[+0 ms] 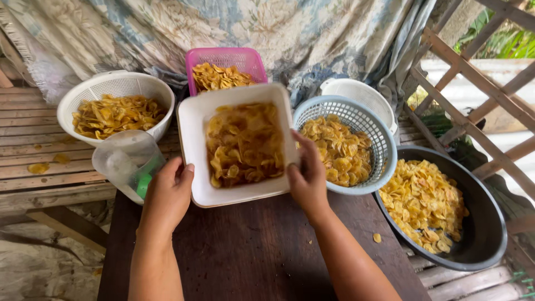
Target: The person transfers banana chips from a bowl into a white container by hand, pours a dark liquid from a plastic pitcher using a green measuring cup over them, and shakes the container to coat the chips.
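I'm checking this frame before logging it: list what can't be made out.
Head view only:
- White colander: inside hidden by the blue basket.
- Clear jug: motion-blurred, partly behind the left hand.
- White tub: tilted, underside unseen; right hand covers its edge.
- Black basin: near rim partly cut off.

Both forearms outstretched, left hand (169,192) and right hand (306,177) curled in grip, thumbs uppermost.

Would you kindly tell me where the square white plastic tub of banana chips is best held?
Hold the square white plastic tub by its two opposite side rims, coming from the near side, as the left hand and right hand do. It is tilted and full, so a two-sided hold steadies it.
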